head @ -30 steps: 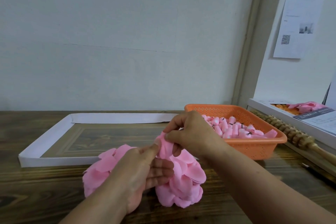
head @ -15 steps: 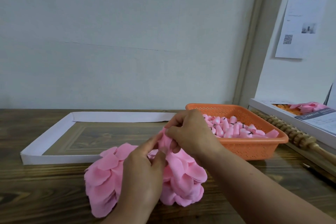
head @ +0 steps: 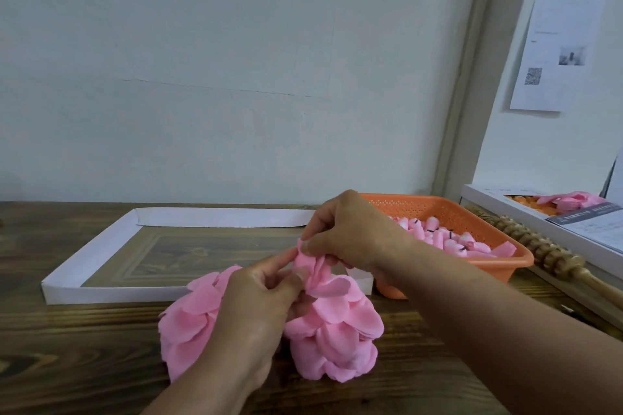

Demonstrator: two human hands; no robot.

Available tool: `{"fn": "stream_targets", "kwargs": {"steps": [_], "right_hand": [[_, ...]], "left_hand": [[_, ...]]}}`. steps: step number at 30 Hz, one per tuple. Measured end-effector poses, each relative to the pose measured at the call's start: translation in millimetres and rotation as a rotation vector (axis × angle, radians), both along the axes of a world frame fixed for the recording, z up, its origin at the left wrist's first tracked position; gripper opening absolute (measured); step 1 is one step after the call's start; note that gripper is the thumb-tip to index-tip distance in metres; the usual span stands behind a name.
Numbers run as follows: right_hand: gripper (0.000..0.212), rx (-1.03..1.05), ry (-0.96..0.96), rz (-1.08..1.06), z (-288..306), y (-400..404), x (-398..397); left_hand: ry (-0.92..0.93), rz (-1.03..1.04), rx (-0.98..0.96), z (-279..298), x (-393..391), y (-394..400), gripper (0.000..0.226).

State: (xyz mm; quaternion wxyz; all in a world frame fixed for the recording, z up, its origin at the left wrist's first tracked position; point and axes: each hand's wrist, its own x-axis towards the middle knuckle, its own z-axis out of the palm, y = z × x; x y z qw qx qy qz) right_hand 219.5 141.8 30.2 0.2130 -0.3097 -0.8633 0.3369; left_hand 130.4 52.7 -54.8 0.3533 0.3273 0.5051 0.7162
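A soft bunch of pink petals (head: 332,330) rests on the wooden table (head: 84,364) near its front edge. My left hand (head: 259,307) grips the bunch from the left, thumb and fingers curled into its middle. My right hand (head: 347,232) pinches a single pink petal (head: 308,261) at the top of the bunch between thumb and fingertips. Both forearms reach in from the lower edge. Part of the bunch is hidden behind my left hand.
A low white cardboard frame (head: 87,253) lies on the table behind the bunch. An orange plastic basket (head: 472,216) of rolled pink pieces stands at the right. Beyond it lie a wooden roller stick (head: 553,256) and a white box (head: 539,222). A wall stands behind.
My left hand has turned from cupping the bunch from below to gripping its middle with the thumb up. My right hand keeps its pinch on the top petal and lifts it slightly.
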Motion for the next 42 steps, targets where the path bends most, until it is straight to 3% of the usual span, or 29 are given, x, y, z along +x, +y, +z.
{"fn": "stream_targets", "kwargs": {"steps": [4,12,23,27,30,34,42], "right_hand": [[0.003,0.086,-0.066,0.062,10.6,-1.6,3.3],[0.005,0.212,-0.121,0.129,11.9,-2.6,4.6],[0.016,0.045,-0.006,0.179,5.4,-0.1,8.0],[0.013,0.030,-0.092,0.284,11.6,1.8,16.8],[0.031,0.129,-0.165,0.305,9.8,3.5,19.0],[0.036,0.243,-0.120,0.271,5.5,2.8,18.0],[0.011,0.316,-0.064,0.262,1.6,3.9,17.2]], "left_hand": [[-0.061,-0.043,-0.012,5.2,-2.9,-1.6,0.026],[-0.117,-0.065,-0.029,10.7,-2.5,-8.0,0.020],[-0.163,-0.083,-0.031,16.4,-2.3,-11.7,0.021],[-0.146,-0.103,-0.043,19.5,-4.1,-14.3,0.019],[-0.127,-0.128,-0.056,21.3,-5.1,-15.9,0.021],[-0.103,-0.148,-0.059,23.6,-4.5,-17.7,0.023],[-0.105,-0.200,-0.037,24.1,-5.5,-19.3,0.028]]}}
